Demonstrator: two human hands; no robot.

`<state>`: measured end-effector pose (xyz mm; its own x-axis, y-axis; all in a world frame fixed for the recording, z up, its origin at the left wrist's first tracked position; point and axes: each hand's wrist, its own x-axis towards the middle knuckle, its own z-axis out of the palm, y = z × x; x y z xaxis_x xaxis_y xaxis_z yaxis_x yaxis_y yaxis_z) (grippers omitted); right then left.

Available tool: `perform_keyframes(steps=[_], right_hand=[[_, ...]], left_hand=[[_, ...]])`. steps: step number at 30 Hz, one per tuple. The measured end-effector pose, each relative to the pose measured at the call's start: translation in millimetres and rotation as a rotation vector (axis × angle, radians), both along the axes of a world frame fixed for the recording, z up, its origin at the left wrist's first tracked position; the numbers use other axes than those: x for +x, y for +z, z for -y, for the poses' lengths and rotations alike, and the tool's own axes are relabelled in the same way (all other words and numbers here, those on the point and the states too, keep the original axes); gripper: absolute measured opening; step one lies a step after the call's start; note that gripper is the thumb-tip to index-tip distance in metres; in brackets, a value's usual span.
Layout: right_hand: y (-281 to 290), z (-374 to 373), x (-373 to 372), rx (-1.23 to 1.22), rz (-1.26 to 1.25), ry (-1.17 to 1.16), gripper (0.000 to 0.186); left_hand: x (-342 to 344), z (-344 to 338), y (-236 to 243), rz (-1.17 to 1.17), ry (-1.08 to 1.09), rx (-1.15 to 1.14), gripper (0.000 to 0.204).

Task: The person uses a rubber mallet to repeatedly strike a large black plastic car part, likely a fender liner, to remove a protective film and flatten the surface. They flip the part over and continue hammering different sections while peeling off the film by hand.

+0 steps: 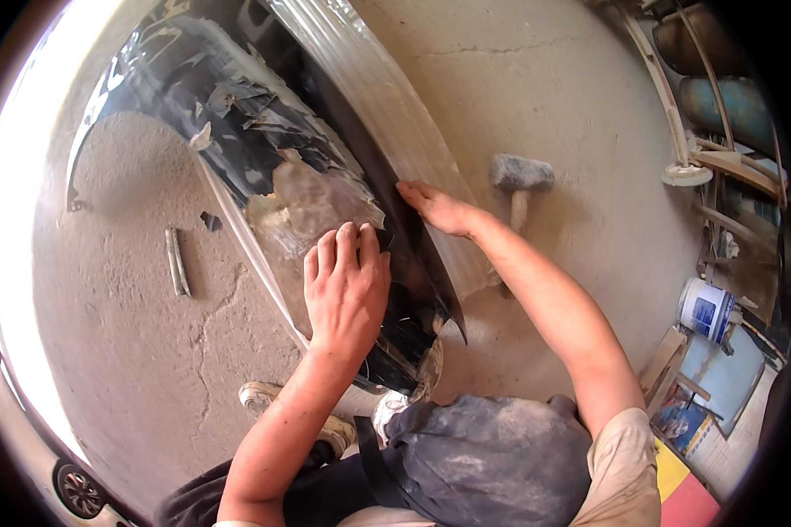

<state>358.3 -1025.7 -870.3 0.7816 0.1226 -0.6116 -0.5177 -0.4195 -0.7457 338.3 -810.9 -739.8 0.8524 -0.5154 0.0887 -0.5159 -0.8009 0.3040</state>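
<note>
A long curved car body panel (pixel 316 202), likely a bumper, lies before me. Its black coating is cracked and flaking, with a beige bare patch in the middle. My left hand (pixel 350 281) rests palm down on this patch, fingers side by side and slightly bent, fingertips by a black broken edge. What lies under the palm is hidden. My right hand (pixel 438 209) lies along the panel's far-right side, fingers stretched, where a pale grey, shiny strip (pixel 395 114) runs lengthwise. No tool shows in either hand.
A grey-headed mallet (pixel 522 174) stands on the concrete floor to the right. Left of the panel lie two thin strips (pixel 177 262) and a black flake (pixel 210 221). A white-and-blue bucket (pixel 706 309), boards and a rack (pixel 664 97) line the right. A car wheel (pixel 79 488) shows lower left.
</note>
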Motion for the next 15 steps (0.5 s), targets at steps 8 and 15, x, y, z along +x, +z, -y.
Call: perform_keyframes(steps=[8,15], right_hand=[[-2.2,-1.7,3.2,-0.043,-0.005,0.009,0.077],[11.0,-5.3,3.2,-0.057,-0.034,0.023,0.079]], left_hand=[[24.2,16.9,-7.0,0.110,0.058,0.115,0.020],[29.4,18.7,-15.3,0.141,0.041,0.146,0.019]])
